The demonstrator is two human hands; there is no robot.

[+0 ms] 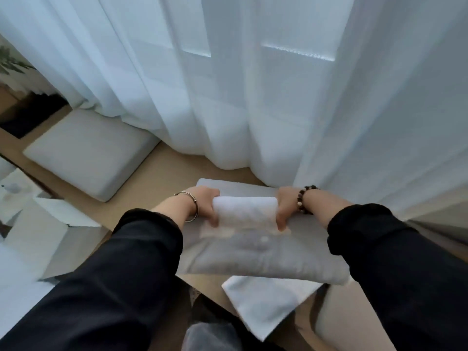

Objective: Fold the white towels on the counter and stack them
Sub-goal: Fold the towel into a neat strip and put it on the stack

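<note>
While the left hand grips one short end of a folded towel and the right hand grips the other, the fingers curl over the top and the thumbs tuck beneath, so both hands are closed on the cloth. The folded towel lies between them with its long axis running left to right across the person's front. Neither hand is nearer, since each holds an end. It is a thick, soft bundle, rounded along its far fold, with a nubbly terry nap. It sits on or just above a flat towel, wider and greyer in the shade, though blur hides whether the two touch. The coming move looks like a straight lowering or press onto that flat towel, with the ends kept level. A third towel, thinner and smoother, droops off the near edge of the tan counter. To the left lies a square padded cushion, and behind hangs a sheer, pleated curtain.
</note>
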